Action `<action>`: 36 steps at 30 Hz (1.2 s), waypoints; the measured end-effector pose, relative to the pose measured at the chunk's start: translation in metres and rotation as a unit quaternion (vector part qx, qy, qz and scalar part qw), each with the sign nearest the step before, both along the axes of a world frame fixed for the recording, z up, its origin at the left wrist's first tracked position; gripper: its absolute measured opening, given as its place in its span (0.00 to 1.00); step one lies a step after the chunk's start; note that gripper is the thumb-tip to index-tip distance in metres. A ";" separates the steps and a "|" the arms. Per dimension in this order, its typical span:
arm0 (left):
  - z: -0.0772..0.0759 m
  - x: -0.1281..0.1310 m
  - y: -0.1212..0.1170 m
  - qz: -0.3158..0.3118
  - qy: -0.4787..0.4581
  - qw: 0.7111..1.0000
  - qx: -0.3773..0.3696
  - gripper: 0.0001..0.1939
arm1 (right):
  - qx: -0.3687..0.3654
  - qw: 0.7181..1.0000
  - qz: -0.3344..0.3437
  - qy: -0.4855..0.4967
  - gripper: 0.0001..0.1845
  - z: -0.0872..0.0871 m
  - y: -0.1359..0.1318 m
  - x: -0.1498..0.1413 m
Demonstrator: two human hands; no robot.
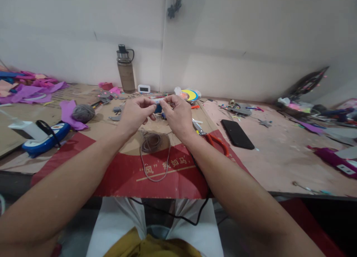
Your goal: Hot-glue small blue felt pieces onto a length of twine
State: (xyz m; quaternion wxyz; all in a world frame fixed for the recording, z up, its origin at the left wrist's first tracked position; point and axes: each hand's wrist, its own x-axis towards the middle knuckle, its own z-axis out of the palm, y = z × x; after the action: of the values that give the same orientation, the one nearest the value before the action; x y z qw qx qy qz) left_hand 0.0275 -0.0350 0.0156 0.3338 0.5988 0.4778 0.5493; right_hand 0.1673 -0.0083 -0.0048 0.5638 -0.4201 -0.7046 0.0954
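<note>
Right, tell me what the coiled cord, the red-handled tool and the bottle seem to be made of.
Coiled cord: probably matte textile, bending in soft loops. Red-handled tool: silvery metal head; handles probably smooth plastic, evenly coloured. Bottle: translucent-looking body, likely plastic, though glass is possible.

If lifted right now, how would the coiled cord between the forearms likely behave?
Probably floppy: the cord lies in loose, soft curves. It looks light, being so thin, and might tangle, since its loops overlap.
</note>
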 end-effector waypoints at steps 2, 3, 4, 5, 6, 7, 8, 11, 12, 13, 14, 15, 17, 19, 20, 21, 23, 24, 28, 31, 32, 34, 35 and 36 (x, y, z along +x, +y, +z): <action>-0.001 0.001 0.001 -0.021 -0.017 1.000 0.002 0.04 | 0.000 1.000 -0.001 -0.001 0.09 0.000 0.000 0.000; -0.002 0.001 0.001 -0.031 -0.026 0.999 0.001 0.05 | -0.001 1.000 -0.003 -0.002 0.09 0.000 0.000 0.000; -0.002 0.001 0.001 -0.040 -0.033 0.999 -0.001 0.05 | -0.002 1.000 -0.004 -0.002 0.09 0.001 -0.001 0.000; -0.003 0.001 0.002 -0.047 -0.039 0.998 -0.005 0.06 | -0.002 1.000 -0.006 -0.002 0.09 0.001 -0.001 0.000; -0.004 0.001 0.003 -0.053 -0.042 0.998 -0.009 0.06 | -0.002 1.000 -0.007 -0.003 0.09 0.001 -0.001 0.000; -0.005 0.001 0.003 -0.058 -0.044 0.997 -0.013 0.06 | 0.000 1.000 -0.006 -0.003 0.09 0.001 -0.001 0.000; -0.006 0.000 0.003 -0.061 -0.045 0.997 -0.016 0.06 | 0.001 1.000 -0.004 -0.005 0.09 0.001 -0.001 0.000; -0.007 -0.001 0.004 -0.069 -0.043 0.997 -0.018 0.05 | 0.004 1.000 -0.003 -0.010 0.08 0.002 -0.001 0.000; -0.007 -0.001 0.004 -0.070 -0.040 0.997 -0.019 0.06 | 0.003 1.000 -0.004 -0.013 0.08 0.002 -0.002 0.000; -0.007 -0.001 0.004 -0.070 -0.034 0.997 -0.019 0.06 | 0.003 1.000 -0.005 -0.015 0.08 0.002 -0.002 0.000; -0.007 -0.001 0.004 -0.070 -0.026 0.997 -0.019 0.06 | 0.002 1.000 -0.005 -0.018 0.08 0.002 -0.002 0.001; -0.006 -0.002 0.003 -0.069 -0.016 0.997 -0.019 0.05 | 0.000 1.000 -0.005 -0.021 0.08 0.003 -0.003 0.001; -0.003 -0.002 0.002 -0.059 0.007 0.998 -0.017 0.05 | -0.003 1.000 -0.007 -0.025 0.08 0.003 -0.003 0.001; -0.001 -0.002 0.000 -0.050 0.023 0.998 -0.013 0.05 | -0.003 1.000 -0.011 -0.029 0.08 0.003 -0.003 0.002; -0.001 -0.002 0.000 -0.052 0.023 0.998 -0.012 0.05 | -0.001 0.999 -0.013 -0.030 0.08 0.003 -0.003 0.002; 0.000 -0.003 0.000 -0.058 0.018 0.998 -0.014 0.05 | 0.001 0.999 -0.014 -0.031 0.08 0.003 -0.003 0.002; -0.001 -0.003 0.002 -0.076 -0.002 0.997 -0.024 0.05 | 0.004 0.999 -0.014 -0.036 0.08 0.003 -0.004 0.002; -0.002 -0.003 0.002 -0.082 -0.013 0.996 -0.032 0.05 | 0.004 0.999 -0.014 -0.039 0.08 0.003 -0.004 0.002; -0.005 -0.003 0.005 -0.085 -0.032 0.994 -0.060 0.06 | 0.006 0.998 -0.008 -0.055 0.08 0.003 -0.006 0.002; -0.004 -0.003 0.004 -0.072 -0.034 0.995 -0.063 0.06 | 0.017 0.998 -0.007 -0.064 0.07 0.003 -0.008 0.002; -0.004 -0.003 0.004 -0.064 -0.032 0.996 -0.059 0.06 | 0.022 0.997 -0.009 -0.067 0.07 0.003 -0.008 0.002; -0.003 -0.003 0.003 -0.042 -0.028 0.998 -0.047 0.06 | 0.036 0.997 -0.012 -0.071 0.06 0.002 -0.009 0.002; -0.003 -0.004 0.004 -0.031 -0.029 0.998 -0.040 0.05 | 0.044 0.996 -0.013 -0.073 0.06 0.002 -0.009 0.002; -0.003 -0.004 0.004 -0.021 -0.034 0.999 -0.034 0.05 | 0.052 0.996 -0.012 -0.075 0.06 0.001 -0.009 0.002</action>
State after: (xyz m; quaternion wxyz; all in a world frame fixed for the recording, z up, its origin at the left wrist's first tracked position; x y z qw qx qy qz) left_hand 0.0236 -0.0307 0.0125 0.3815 0.5783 0.4717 0.5455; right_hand 0.1689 -0.0176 -0.0035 0.5311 -0.4050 -0.7440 0.0199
